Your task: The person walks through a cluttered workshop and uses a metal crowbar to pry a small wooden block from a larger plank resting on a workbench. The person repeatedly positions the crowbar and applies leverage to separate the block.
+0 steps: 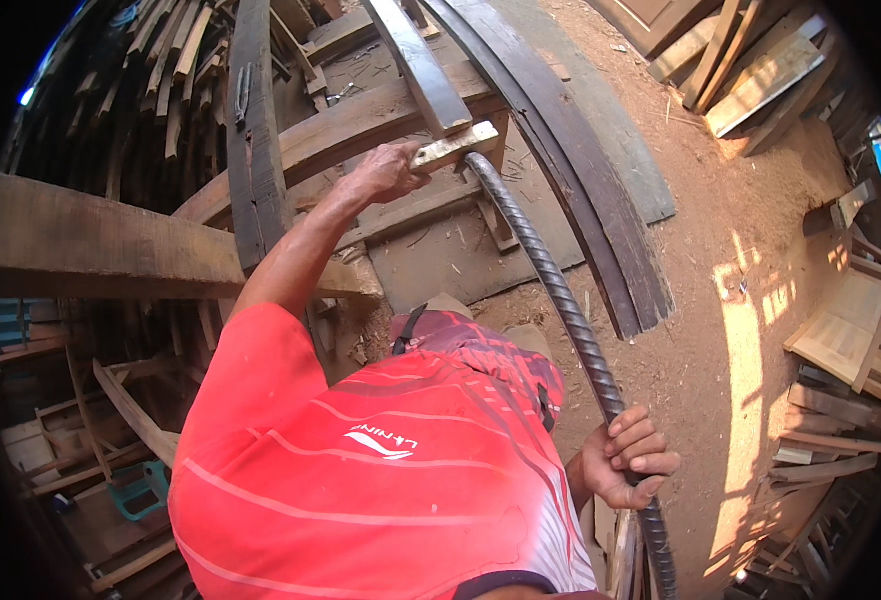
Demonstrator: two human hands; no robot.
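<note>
Around us, dark curved wooden beams (560, 170) cross the sawdust-strewn dirt floor (700, 300), and stacked planks (760, 70) lie at its far edge. Our left hand (385, 170) presses a pale wooden block (452, 147); our right hand (628, 455) is clenched round the long ribbed steel bar (560, 290), whose tip meets that block.

I see a bright red short-sleeved jersey (380, 480) with thin pale curved stripes across the chest and a small white emblem at its middle. Patterned red-and-dark shorts (480, 350) sit below it. Both forearms are bare, without gloves, watch or rings.
</note>
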